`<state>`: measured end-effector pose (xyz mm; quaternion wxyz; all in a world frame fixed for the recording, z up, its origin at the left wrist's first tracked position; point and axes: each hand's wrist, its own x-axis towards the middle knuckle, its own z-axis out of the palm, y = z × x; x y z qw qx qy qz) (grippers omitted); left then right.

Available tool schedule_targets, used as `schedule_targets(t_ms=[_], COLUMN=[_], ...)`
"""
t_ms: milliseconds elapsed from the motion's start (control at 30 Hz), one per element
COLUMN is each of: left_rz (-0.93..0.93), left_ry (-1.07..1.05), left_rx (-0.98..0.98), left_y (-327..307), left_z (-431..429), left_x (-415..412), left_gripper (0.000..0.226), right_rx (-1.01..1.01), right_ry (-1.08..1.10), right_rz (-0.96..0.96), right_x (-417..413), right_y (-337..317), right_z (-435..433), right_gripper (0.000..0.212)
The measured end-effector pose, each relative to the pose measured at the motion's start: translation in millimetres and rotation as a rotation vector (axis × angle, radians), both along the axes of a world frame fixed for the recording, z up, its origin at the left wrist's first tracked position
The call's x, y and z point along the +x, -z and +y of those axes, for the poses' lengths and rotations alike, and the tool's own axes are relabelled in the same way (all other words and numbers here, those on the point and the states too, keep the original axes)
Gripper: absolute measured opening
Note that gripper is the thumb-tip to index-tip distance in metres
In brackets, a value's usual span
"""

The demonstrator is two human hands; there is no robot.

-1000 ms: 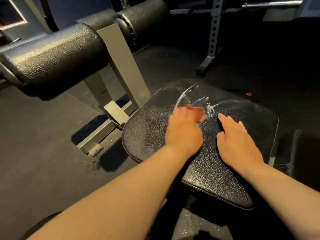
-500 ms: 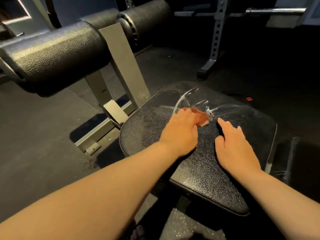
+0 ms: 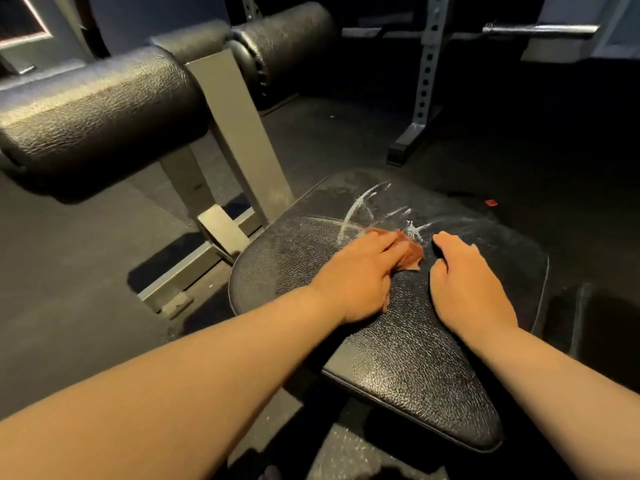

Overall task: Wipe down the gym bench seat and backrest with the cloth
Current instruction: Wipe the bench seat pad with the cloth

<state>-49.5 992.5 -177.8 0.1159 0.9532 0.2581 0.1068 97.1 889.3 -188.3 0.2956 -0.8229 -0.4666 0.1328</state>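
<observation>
The wiping is looking only partly done: the black padded seat (image 3: 398, 341), the biggest thing in front of the person, is still showing white streaks (image 3: 360, 209) of foam or spray on its far half, while the near half is looking dark and without streaks, though I cannot tell if that part is really clean. The backrest is not clearly visible; at the right edge a dark padded surface is only half showing, and I judge it is not yet wiped. The two roller pads (image 3: 104, 112) on the grey frame, at the upper left, are standing apart from the work. The left hand (image 3: 360, 275) is lying palm down on the seat and is pressing the small reddish-brown cloth (image 3: 410, 252) against it; its fingers (image 3: 388, 245) are lying nearly flat on the cloth, not closing around it, and the cloth is sticking out beyond the fingertips toward the right, just beside the streaks. The right hand (image 3: 467, 289) is resting open and empty on the seat, near the cloth but not touching it.
</observation>
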Motion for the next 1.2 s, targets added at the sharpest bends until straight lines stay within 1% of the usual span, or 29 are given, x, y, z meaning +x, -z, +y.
schedule_targets(t_ms=[33,67,100,167,233,267,300,367,400,467,500,533,567,633,667,700,733,767,800,867,900,933,967,1000,1033,1067,1133,1167,1200], left_rz=[0.002,-0.020,-0.063,-0.119,-0.033,-0.032,-0.081,-0.195,-0.191,-0.102,-0.062,-0.041,-0.049,-0.132,-0.129,-0.074,-0.027,-0.043,-0.077,-0.119,-0.096,-0.056,-0.014,0.005,0.000,-0.043,-0.087,-0.050,-0.009], left_ry=[0.064,0.051,-0.047,-0.372,-0.696,-0.775,-0.760,-0.511,-0.325,0.015,0.110,0.128,0.051,-0.303,-0.496,-0.636,-0.698,-0.689,-0.619,-0.310,-0.134,0.026,0.131,0.159,0.109,-0.011,-0.433,-0.617,-0.685], left_rx=[0.020,0.029,0.021,0.026,0.078,0.086,0.078,0.010,-0.030,-0.070,-0.072,-0.045,-0.033,-0.058,-0.041,0.012,0.065,0.068,0.045,-0.102,-0.178,-0.199,-0.168,-0.088,0.007,0.060,0.006,-0.007,0.031], left_y=[-3.3,-3.7,-1.2,5.5,9.2,9.6,11.2,13.4,15.8,10.1,5.6,2.3,1.3,2.9,2.0,-0.3,-2.2,-2.9,-3.2,3.6,3.6,3.5,-3.3,-10.7,-13.5,-14.2,-9.8,-9.0,-7.0], left_z=[7.7,21.7,39.7,76.1,82.4,75.9,66.2,39.8,26.4,12.3,16.9,25.6,38.7,74.1,86.9,90.0,86.6,77.8,65.7,40.4,28.7,26.2,29.5,36.7,47.2,61.3,88.6,92.8,89.5], left_x=[-8.8,-19.0,-29.7,-42.4,-31.1,-18.2,-5.2,15.8,20.4,14.2,4.2,-6.6,-17.6,-34.6,-35.7,-31.4,-19.2,-4.4,8.5,24.8,24.2,19.1,10.0,1.1,-7.6,-14.5,-17.6,-12.5,-2.2], left_gripper=[0.057,0.057,0.056,0.055,0.049,0.045,0.044,0.046,0.044,0.041,0.043,0.046,0.049,0.049,0.047,0.046,0.045,0.043,0.043,0.042,0.036,0.030,0.030,0.034,0.037,0.037,0.033,0.035,0.041], right_rx=[0.004,0.008,0.010,0.009,0.014,0.013,0.010,-0.001,-0.007,-0.009,-0.009,-0.015,-0.021,-0.024,-0.023,-0.025,-0.030,-0.034,-0.035,-0.027,-0.022,-0.020,-0.020,-0.020,-0.020,-0.019,-0.018,-0.018,-0.018], right_ry=[-0.003,-0.003,-0.001,0.012,0.027,0.033,0.037,0.044,0.046,0.040,0.034,0.028,0.025,0.025,0.025,0.025,0.026,0.026,0.027,0.029,0.025,0.021,0.018,0.016,0.016,0.016,0.020,0.025,0.031], right_rz=[0.002,0.005,0.003,-0.001,-0.008,-0.007,-0.004,-0.007,-0.014,-0.024,-0.028,-0.034,-0.043,-0.049,-0.046,-0.041,-0.039,-0.034,-0.029,-0.026,-0.033,-0.039,-0.040,-0.037,-0.033,-0.031,-0.028,-0.027,-0.026], right_x=[0.9,1.3,0.9,-1.7,-2.0,-2.0,-2.6,-4.1,-4.9,-6.3,-6.6,-7.0,-6.9,-6.1,-5.6,-4.9,-4.3,-3.8,-3.5,-3.5,-3.4,-3.5,-3.8,-4.1,-4.5,-4.4,-3.6,-2.7,-1.9], right_y=[-0.2,-0.4,-0.7,-2.4,-2.1,-1.9,-2.2,-3.8,-4.8,-5.2,-5.0,-4.4,-3.5,-1.7,-1.1,-0.6,-0.4,-0.3,0.0,-0.7,-1.0,-1.3,-1.3,-1.2,-0.9,-0.3,0.5,0.7,0.9], right_z=[-1.1,-1.4,-1.3,-0.4,0.8,0.9,0.8,0.1,-0.5,-1.1,-0.8,-0.2,0.4,1.1,1.1,1.7,1.9,2.0,1.7,0.6,0.6,0.7,1.1,1.0,1.4,1.2,1.3,1.5,1.6], right_gripper=[0.025,0.023,0.022,0.021,0.020,0.020,0.021,0.026,0.029,0.035,0.038,0.040,0.042,0.043,0.044,0.045,0.046,0.047,0.046,0.046,0.045,0.045,0.045,0.046,0.046,0.046,0.047,0.047,0.046])
